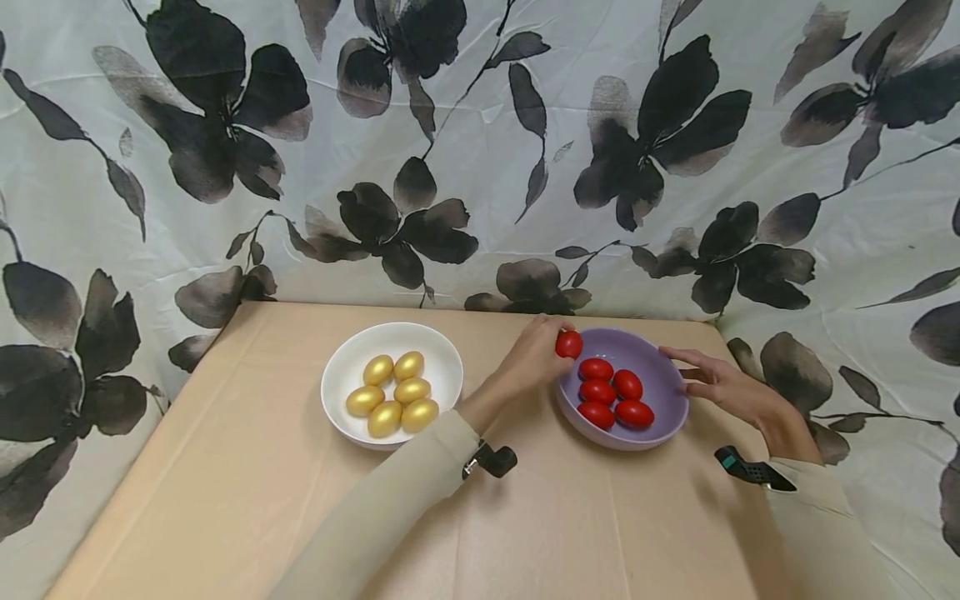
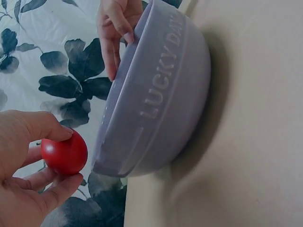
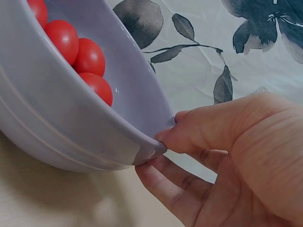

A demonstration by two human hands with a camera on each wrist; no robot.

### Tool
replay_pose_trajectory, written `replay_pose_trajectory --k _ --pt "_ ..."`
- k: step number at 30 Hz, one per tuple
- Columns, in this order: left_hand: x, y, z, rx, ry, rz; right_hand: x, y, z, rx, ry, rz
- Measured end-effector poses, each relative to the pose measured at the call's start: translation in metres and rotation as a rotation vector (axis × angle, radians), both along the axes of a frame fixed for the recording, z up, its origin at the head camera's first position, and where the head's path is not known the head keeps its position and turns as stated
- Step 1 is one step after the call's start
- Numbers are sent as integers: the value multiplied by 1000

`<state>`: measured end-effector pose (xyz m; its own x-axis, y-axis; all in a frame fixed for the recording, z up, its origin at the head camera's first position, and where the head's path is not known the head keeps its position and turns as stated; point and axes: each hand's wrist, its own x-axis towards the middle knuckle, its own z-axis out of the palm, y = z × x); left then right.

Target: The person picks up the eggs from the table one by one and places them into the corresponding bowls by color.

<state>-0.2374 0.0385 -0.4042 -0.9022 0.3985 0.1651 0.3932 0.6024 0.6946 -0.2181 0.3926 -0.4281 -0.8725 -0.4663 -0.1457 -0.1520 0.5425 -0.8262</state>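
Note:
My left hand [image 1: 537, 350] pinches a red egg [image 2: 65, 152] between thumb and fingers, just past the left rim of the purple bowl [image 1: 669, 408]. In the left wrist view the egg is apart from the bowl, whose side bears raised "LUCKY DAY" lettering. Several more red eggs [image 1: 597, 391] lie inside that bowl. On its right side my right hand [image 3: 236, 156] grips the rim, thumb on top and fingers underneath, as the right wrist view shows. To the left stands a white bowl [image 1: 337, 408] with several golden eggs [image 1: 384, 418] in it.
Both bowls stand on a light tan tabletop [image 1: 540, 533]. A pale cloth with dark flowers [image 1: 510, 125] hangs behind the table's back edge and beside it. Each wrist wears a black device [image 1: 495, 458].

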Motion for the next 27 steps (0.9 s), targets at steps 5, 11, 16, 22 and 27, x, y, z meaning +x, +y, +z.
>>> replay_pose_trajectory --k 5,11,16,22,27 --pt "2 8 -1 -21 26 -44 3 -1 0 -11 -4 -3" --pt "6 17 0 -58 38 -98 7 -2 -1 11 9 -10" --pt "8 24 -1 -70 26 -154 10 -4 0 25 -1 -21" --pt "13 31 -6 -107 10 -217 15 -6 3 45 -6 -34" --pt "17 37 -10 -166 49 -260 15 -6 2 40 -7 -31"
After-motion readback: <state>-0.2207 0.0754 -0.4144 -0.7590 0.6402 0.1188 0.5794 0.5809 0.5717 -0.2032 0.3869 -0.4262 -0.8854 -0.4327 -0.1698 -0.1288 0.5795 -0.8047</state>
